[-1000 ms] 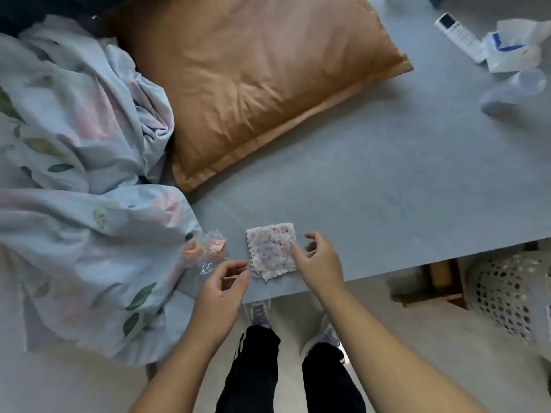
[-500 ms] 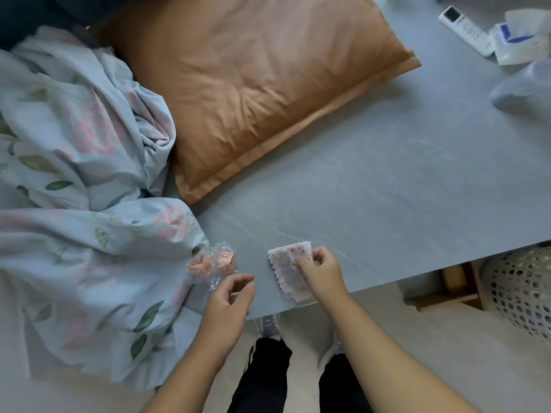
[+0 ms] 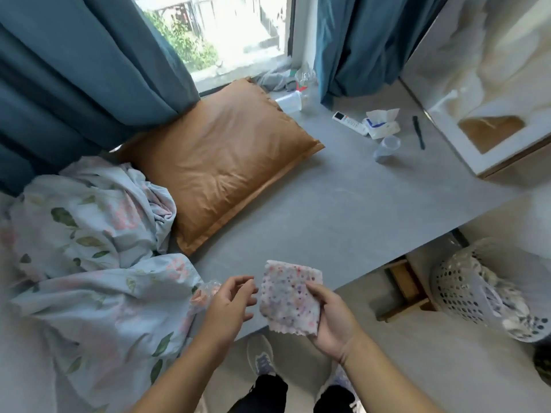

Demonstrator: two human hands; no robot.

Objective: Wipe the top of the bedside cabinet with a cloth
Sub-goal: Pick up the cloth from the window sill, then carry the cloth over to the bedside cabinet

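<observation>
A small square cloth (image 3: 288,296) with a pink and purple speckled print and scalloped edges is lifted off the grey cabinet top (image 3: 343,204). My right hand (image 3: 334,320) holds it from below, palm up, thumb over its right edge. My left hand (image 3: 231,305) hovers just left of the cloth with fingers loosely spread, holding nothing. Both hands are over the near edge of the grey surface.
A brown pillow (image 3: 220,162) and a floral blanket (image 3: 89,263) cover the left. A plastic packet (image 3: 205,293) lies under my left hand. Remote (image 3: 350,123), tissue pack (image 3: 383,125), plastic cup (image 3: 387,149) and black comb (image 3: 418,132) lie far right. A perforated basket (image 3: 477,290) stands on the floor.
My right hand has picked the cloth up from the grey surface and turned palm up with it. My left hand rose beside it. The view tilted up toward the window.
</observation>
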